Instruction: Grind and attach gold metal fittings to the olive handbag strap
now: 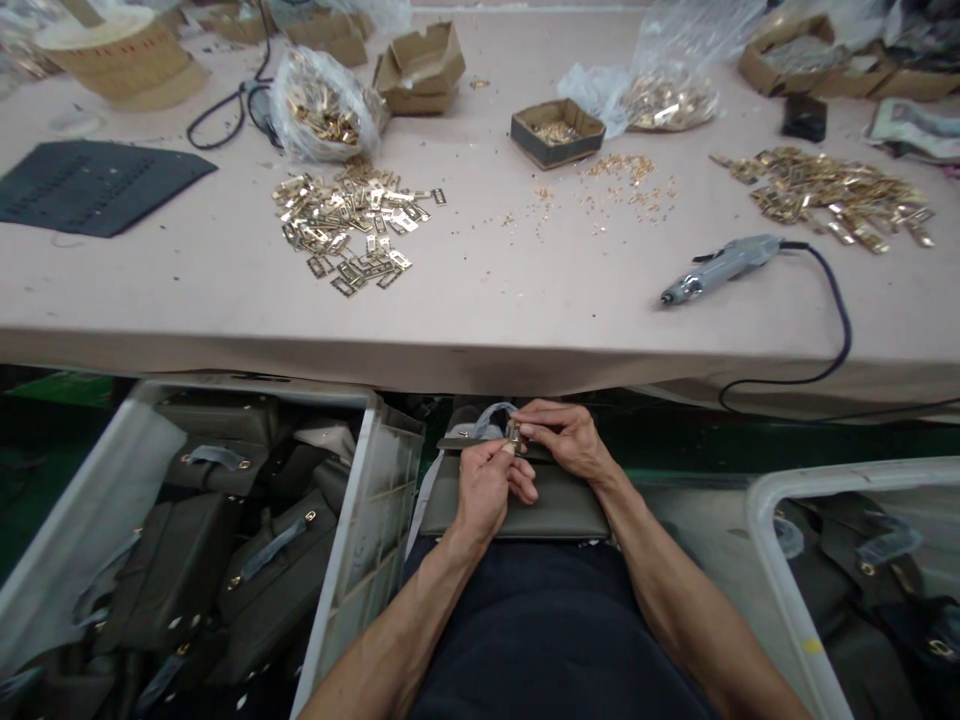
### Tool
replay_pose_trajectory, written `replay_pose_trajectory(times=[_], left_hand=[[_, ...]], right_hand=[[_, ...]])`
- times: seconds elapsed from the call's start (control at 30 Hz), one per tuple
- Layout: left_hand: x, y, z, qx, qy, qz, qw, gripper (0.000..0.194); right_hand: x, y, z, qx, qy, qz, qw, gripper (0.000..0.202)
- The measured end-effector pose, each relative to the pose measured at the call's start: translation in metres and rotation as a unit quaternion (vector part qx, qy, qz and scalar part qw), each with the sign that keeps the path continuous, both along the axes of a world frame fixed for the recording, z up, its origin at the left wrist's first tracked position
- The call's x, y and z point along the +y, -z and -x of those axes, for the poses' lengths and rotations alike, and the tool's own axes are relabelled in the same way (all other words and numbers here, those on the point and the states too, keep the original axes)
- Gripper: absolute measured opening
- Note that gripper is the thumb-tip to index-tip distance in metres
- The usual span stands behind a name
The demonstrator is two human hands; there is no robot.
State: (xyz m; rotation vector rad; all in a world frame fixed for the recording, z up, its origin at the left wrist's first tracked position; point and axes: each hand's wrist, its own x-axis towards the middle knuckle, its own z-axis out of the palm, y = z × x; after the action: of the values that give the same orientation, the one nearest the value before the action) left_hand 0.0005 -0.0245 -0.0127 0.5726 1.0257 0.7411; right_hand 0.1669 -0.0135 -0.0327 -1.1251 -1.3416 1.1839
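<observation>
A dark lap fills the bottom of the view, and an olive-green bag lies flat across it, just under the near edge of the counter. Both bare forearms reach up from the bottom corners and meet over the top edge of the bag. The left hand rests on the bag, and its fingers are pressed together in a pinch on a small brass clasp at the bag's upper rim. The right hand comes in from the other side, and its fingers are closed on the same clasp from the right, so the piece sits between the two hands. A strip of clear wrapping sticks up just behind the clasp.

To the left of the lap stands a pale plastic crate packed with more olive bags, their straps and small brass rings showing. A second crate at the right also holds bags.

On the counter, a grey electric screwdriver lies on its side to the right, with its black cord looping off the edge. A loose heap of brass plates lies left of centre in front of a clear bag of the same parts. A small open cardboard box sits near the middle with tiny brass screws scattered beside it. Another spread of brass plates lies at the far right, and a dark perforated mat lies at the far left.
</observation>
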Motion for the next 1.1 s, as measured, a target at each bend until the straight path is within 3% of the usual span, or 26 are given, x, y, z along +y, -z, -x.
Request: replay_pose_trajectory(times=[0.5,0.73,0.97,1.1], left_hand=[[-0.002,0.006,0.0,0.018,0.005,-0.014,1.0,0.032],[-0.004,0.015,-0.001,0.056,0.009,-0.06,0.997,0.033],[-0.002,0.009,-0.003,0.047,-0.004,-0.043,0.998,0.039],[-0.002,0.009,-0.004,0.103,-0.006,-0.08,0.991,0.043]], right_hand=[[0.002,-0.001,0.001,-0.02,-0.015,-0.018,1.0,0.026],[0.002,0.005,0.0,-0.013,-0.012,0.016,1.0,0.026],[0.002,0.004,0.0,-0.014,-0.008,0.033,0.999,0.023],[0.004,0.002,0.001,-0.023,-0.018,0.032,0.999,0.023]])
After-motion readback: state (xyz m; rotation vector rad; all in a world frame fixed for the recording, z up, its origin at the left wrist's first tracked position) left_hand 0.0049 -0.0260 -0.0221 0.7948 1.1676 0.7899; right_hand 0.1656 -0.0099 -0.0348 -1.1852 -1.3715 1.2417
